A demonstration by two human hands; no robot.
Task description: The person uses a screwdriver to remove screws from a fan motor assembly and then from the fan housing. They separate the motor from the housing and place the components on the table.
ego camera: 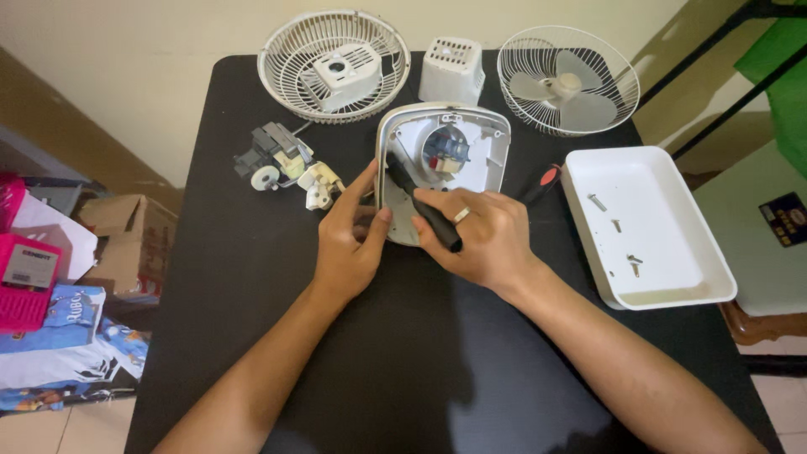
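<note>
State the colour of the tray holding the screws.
White; the tray shows plainly in the head view.

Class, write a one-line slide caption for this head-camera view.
Left hand steadies a grey fan housing while right hand works a black-handled screwdriver inside it.

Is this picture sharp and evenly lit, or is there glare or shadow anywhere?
Head view: mostly sharp; soft light, with a faint sheen on the black table near the arms; the white tray looks bright but keeps detail; both hands, left hand and right hand, cast only weak shadows.
</note>
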